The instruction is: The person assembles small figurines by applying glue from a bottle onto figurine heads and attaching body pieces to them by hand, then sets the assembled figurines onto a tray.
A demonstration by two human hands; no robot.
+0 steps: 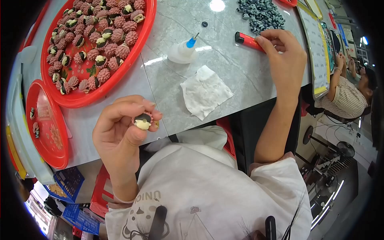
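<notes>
My left hand [120,136], closed, pinches a small moulded piece [143,121] between thumb and fingers, above the near table edge. The piece has a ridged pinkish-red shell with black and cream parts. My right hand [282,56] is at the far right of the table with its fingers curled together. Its thumb overlaps a red lighter-shaped object [249,41] with a black end. What the right fingertips hold, if anything, is hidden. Just beyond them lies a pile of small dark grey-black pieces [260,16].
A large red tray [100,94] of similar moulded pieces fills the far left, with a smaller red tray [48,132] nearer. A white bottle with a blue-based needle tip [182,53], a white cloth [205,92] and a black ring-like piece [204,24] lie mid-table. Another person [348,96] sits at right.
</notes>
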